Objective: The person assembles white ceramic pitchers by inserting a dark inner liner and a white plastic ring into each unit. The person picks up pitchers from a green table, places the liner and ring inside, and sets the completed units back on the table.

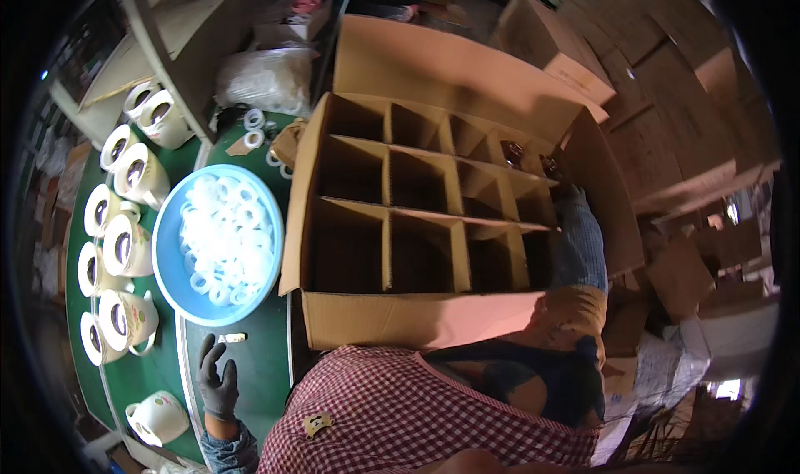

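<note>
My left hand (pixel 218 384), in a dark grey glove, is held over the green bench with its fingers apart and nothing in them. Close by lie a small whitish piece (pixel 233 338) and a cream mug-like pot (pixel 161 416) tipped on its side. My right arm reaches into the right end of an open cardboard box (pixel 417 309). The right hand (pixel 575 211) shows as a pale blue-grey shape there; its fingers are hidden inside, so what it holds cannot be seen. Dividers (pixel 423 217) split the box into compartments. Two dark shiny round objects, one a brownish piece (pixel 512 153), sit in far-right compartments.
A light blue basin (pixel 161 261) full of translucent white rings stands left of the box. Several cream pots (pixel 127 245) with handles line the bench's left side. Behind are loose rings (pixel 254 120) and a plastic-wrapped bundle (pixel 267 80). Stacked cartons (pixel 675 132) rise at the right.
</note>
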`<state>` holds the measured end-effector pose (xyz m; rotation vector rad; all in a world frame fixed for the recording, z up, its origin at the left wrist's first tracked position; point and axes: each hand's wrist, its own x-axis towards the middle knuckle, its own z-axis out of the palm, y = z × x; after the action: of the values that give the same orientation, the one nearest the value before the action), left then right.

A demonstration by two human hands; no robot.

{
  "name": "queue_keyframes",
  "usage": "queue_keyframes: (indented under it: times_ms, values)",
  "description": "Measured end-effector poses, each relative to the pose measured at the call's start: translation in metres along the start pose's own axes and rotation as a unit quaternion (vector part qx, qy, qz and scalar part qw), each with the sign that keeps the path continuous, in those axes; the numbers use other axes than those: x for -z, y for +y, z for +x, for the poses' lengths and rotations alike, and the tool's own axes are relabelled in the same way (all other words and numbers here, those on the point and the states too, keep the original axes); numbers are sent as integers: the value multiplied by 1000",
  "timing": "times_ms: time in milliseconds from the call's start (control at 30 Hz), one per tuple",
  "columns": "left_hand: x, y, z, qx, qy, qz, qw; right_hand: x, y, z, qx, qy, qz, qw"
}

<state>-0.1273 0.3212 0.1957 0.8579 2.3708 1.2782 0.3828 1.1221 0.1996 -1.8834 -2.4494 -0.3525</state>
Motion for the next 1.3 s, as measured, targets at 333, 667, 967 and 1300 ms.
queue_keyframes:
  times_ms: [333,667,967,1300]
  values:
    - [-12,21,-10,-18,8,17,1000,82,-86,22,-68,-107,-101,987]
    - [-4,25,-23,-31,-6,-74,997,304,-227,-97,248,88,192,945]
    - [-18,53,-38,33,-49,-587,808,330,-479,-312,706,-142,497,484]
    - [-27,-30,-180,150,103,-688,702,274,-586,-453,844,-248,372,296]
